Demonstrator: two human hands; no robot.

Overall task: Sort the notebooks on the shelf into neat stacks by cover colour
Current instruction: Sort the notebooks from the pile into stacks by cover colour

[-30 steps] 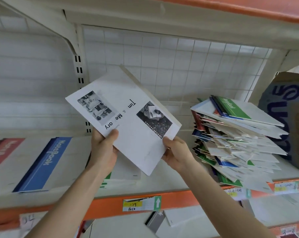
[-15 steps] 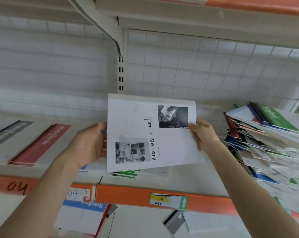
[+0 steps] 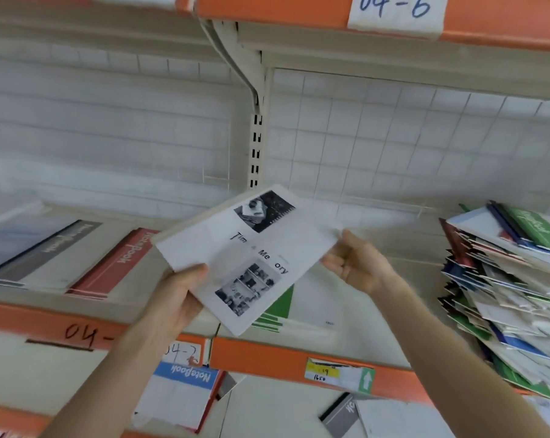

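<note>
Well to the left of the left hand, a grey notebook (image 3: 57,248) lies on top of a stack on the shelf (image 3: 286,358). A red notebook (image 3: 117,263) tops a second stack just beside it, nearer the hand.

Below the left wrist, on the lower level, lies a blue notebook (image 3: 185,379).

The left hand (image 3: 175,298) grasps the white notebook (image 3: 251,254) at its lower left corner, thumb on the cover and fingers beneath. The notebook is held in the air above the shelf, tilted, cover up, showing two black-and-white photographs and black lettering.

Under the notebook, between the two hands, a green notebook (image 3: 281,306) lies on a low stack.

The right hand (image 3: 357,267) is released: palm showing, fingers relaxed, fingertips at the notebook's right edge. Whether they touch it cannot be told.

Below the right forearm, a yellow and green price label (image 3: 340,374) is fixed to the orange shelf front, and a second grey notebook (image 3: 343,412) lies on the lower level.

To the right of the right hand stands a tall, untidy pile of notebooks (image 3: 504,286) in mixed colours, topped by a green cover.
</note>
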